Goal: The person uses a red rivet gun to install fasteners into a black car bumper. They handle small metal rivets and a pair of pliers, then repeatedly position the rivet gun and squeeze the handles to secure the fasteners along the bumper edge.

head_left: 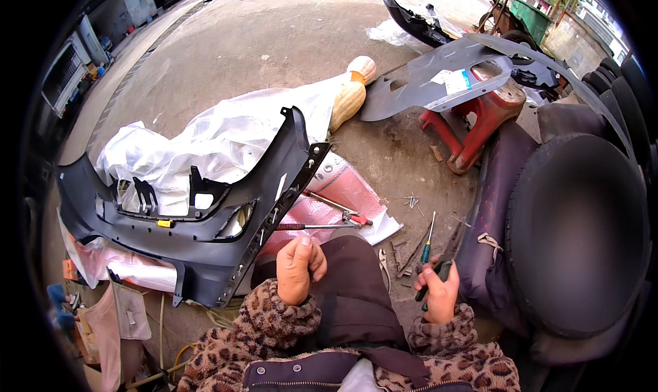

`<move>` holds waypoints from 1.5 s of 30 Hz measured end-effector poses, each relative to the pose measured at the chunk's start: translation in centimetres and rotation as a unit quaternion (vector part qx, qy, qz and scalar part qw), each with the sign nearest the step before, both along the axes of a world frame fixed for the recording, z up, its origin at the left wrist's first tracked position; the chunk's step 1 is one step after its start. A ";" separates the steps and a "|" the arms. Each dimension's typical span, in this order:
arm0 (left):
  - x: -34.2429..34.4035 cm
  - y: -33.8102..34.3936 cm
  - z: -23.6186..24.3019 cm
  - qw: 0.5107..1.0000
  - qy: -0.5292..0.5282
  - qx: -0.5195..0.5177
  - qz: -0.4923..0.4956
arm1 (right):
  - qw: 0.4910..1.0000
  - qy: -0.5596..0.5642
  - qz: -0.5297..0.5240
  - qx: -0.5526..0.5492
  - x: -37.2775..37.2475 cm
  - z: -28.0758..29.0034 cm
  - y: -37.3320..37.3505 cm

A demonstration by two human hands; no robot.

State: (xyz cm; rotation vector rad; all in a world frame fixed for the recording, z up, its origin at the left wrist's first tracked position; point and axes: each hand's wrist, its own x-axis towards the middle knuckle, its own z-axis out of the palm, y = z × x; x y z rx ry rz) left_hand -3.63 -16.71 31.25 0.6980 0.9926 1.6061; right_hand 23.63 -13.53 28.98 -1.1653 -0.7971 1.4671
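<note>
My left hand is raised over my lap, fingers curled in and thumb on top; whatever may be in it is hidden. Nearby to its left lies a large black car bumper, with a small yellow piece on it and a row of holes along its right edge. In my right hand is a dark hand tool with green on its handle, its kind partly hidden by the fingers. Just beyond that hand lies a screwdriver with a teal handle. Pliers rest on the ground between my hands.
Pink bubble wrap carries a long red-handled tool. Several loose screws lie on the concrete. Ahead stands a red stool under a grey panel. A big tyre is at right; wrapped parts lie ahead left.
</note>
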 end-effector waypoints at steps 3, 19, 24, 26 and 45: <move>0.1 -0.1 0.9 0.983 0.181 0.023 0.002 | 0.987 -0.151 -0.018 0.061 3.2 -0.5 0.8; 4.1 2.5 2.1 0.765 0.619 0.149 0.099 | 0.862 -0.399 0.206 0.236 -1.6 4.2 -2.4; 3.9 2.7 2.4 0.740 0.640 0.178 0.106 | 0.867 -0.392 0.209 0.225 -1.7 4.2 -2.4; 3.8 2.7 2.4 0.738 0.644 0.174 0.102 | 0.867 -0.392 0.215 0.221 -1.9 4.3 -2.4; 4.5 3.5 1.4 0.754 0.633 0.160 0.077 | 0.877 -0.390 0.214 0.183 -1.1 3.7 -2.8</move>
